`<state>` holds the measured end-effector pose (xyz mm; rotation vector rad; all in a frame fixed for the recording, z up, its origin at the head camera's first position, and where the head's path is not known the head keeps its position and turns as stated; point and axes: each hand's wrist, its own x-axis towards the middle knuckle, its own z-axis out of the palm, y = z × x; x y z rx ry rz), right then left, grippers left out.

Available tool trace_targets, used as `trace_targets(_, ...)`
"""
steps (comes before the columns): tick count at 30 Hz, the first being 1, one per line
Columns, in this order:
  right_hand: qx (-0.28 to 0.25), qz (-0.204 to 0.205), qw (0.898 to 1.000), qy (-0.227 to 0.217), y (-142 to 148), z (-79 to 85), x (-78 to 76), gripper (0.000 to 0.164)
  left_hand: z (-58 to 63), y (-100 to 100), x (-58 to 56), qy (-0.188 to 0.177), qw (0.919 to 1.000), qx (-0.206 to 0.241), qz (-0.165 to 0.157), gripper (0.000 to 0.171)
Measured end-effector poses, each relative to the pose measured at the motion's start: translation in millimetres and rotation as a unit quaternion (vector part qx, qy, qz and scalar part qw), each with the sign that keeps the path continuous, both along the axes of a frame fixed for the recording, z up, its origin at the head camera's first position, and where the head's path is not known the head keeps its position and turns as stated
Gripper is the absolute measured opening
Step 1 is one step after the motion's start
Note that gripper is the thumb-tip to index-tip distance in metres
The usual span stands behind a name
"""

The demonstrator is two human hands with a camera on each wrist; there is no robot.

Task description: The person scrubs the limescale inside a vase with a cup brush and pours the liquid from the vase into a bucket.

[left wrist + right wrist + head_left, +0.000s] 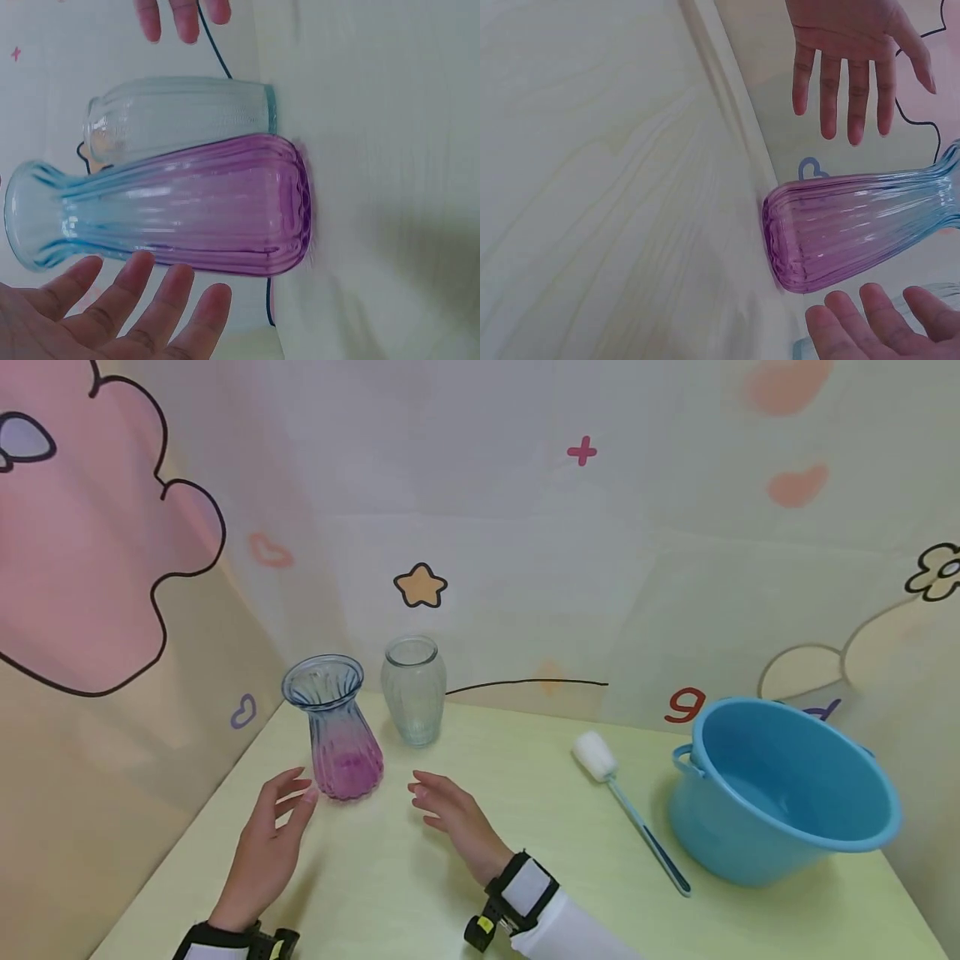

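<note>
Pale wall sheeting [510,568] printed with cartoon shapes is hung behind a light yellowish, wood-grained worktop [540,810]. Toward its left side, a fluted glass vase [347,735], shaded from blue at the flared rim to purple-pink at the base, is stood upright between two hands. It is flanked by the left hand [268,847] on one side and by the right hand [459,818] on the other; the fingers of both are extended and slightly bent, and nothing is gripped by either. Close behind the coloured vase, to its right, a clear, colourless glass jar-shaped vase [414,697] is placed; well apart, a white-headed brush with a slim blue handle [633,814] is laid beside a round, light-blue plastic bucket [720,827]. If the coloured vase is to be picked up, both sides are best met at the same moment, so that it is not pushed over by one palm. One hand could be wrapped below the flare, where the body is narrowest, while the heavier-looking base is steadied by the other. Smooth glass may slip, so firm, even pressure seems called for, and the right fingers should be kept clear of the colourless vase. A pull toward the person before any lift would probably be safest.
</note>
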<state>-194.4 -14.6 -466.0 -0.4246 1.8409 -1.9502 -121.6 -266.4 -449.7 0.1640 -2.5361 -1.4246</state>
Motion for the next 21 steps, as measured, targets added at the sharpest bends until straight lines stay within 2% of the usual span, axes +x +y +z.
trace_targets(4,-0.011,0.006,1.0,-0.013,-11,-0.2,-3.1,0.056,-1.6,-11,-3.6,-0.004,0.9998,0.017,0.007,0.063)
trace_targets(12,-0.014,0.028,0.999,-0.022,-39,10.3,-15.3,0.064,-0.8,-28,-13.6,-0.004,0.9991,0.039,0.012,0.071)
trace_targets(21,-0.019,0.039,0.999,-0.015,-62,21.7,-40.3,0.071,8.4,-24,-44.4,-0.013,0.9995,0.029,0.004,0.084)
